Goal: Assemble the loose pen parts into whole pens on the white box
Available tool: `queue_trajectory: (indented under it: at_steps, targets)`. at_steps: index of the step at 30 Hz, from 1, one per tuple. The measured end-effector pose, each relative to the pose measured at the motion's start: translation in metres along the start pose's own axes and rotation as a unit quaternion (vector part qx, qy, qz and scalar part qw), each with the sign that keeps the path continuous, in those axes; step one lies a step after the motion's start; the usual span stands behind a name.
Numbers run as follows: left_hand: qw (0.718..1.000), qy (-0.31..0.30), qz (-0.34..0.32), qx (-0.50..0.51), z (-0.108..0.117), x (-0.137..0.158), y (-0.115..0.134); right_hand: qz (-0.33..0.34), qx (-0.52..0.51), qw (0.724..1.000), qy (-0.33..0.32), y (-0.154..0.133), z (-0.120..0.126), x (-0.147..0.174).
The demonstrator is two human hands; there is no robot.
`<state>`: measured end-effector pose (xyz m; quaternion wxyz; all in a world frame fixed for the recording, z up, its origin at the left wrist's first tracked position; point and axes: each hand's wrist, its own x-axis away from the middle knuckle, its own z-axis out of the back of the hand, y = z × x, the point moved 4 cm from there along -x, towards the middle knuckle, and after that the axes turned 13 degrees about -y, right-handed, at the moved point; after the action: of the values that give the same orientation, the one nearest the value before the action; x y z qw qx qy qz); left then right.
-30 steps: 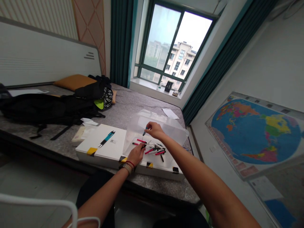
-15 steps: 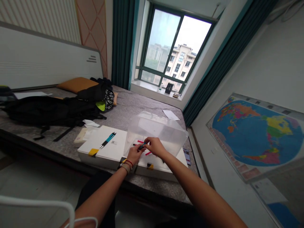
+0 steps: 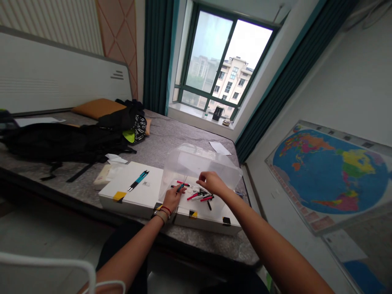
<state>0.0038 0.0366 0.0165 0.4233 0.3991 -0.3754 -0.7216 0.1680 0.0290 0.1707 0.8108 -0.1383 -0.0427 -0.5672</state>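
1. Translucent, box-shaped plastic bin (image 3: 192, 162): probably light, slightly flexible; grasp its rim.
2. Right hand (image 3: 212, 183): at the bin's near side, fingers drawn together; too small to tell whether they hold anything.
3. Left hand (image 3: 172, 199): by the bin's near left, fingers pinching the pen piece.
4. Loose pink, black and white pen parts (image 3: 200, 196): at the bin's near side; likely roll easily.
5. Slim blue-and-black pen piece (image 3: 180, 188): near the bin's left; likely light, stiff, slick; hold mid-barrel.

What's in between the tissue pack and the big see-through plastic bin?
In the head view, a white box lies between the tissue pack and the clear plastic bin, with two blue-and-black pens on top.
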Motion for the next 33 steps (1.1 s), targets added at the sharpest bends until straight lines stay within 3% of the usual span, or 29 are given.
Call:
queue_trajectory:
  at_steps: [4, 10, 20, 23, 26, 30, 33]
  targets:
    - [1.0, 0.007, -0.001, 0.0, 0.001, 0.001, 0.001, -0.057, 0.052, 0.985, -0.156, 0.017, -0.045, 0.001]
    - [1.0, 0.001, -0.014, -0.014, 0.0, 0.0, 0.004, -0.06, 0.09, 0.984, -0.145, 0.015, -0.087, -0.009]
    - [1.0, 0.001, -0.014, -0.009, -0.002, 0.001, 0.004, 0.047, 0.111, 0.981, -0.154, 0.009, -0.093, -0.02]
    - [1.0, 0.002, -0.014, -0.015, -0.002, 0.0, 0.003, 0.061, 0.064, 0.99, -0.109, 0.011, -0.086, -0.017]
    - [1.0, 0.003, -0.011, -0.018, -0.002, 0.0, 0.001, 0.064, -0.083, 0.994, 0.014, 0.011, -0.067, -0.008]
    - [1.0, 0.002, -0.01, -0.018, -0.002, 0.001, 0.001, 0.088, -0.301, 0.938, 0.145, -0.003, -0.048, 0.005]
    - [0.999, 0.004, -0.013, -0.032, -0.002, 0.001, 0.004, 0.118, -0.304, 0.929, 0.175, -0.024, -0.042, 0.007]
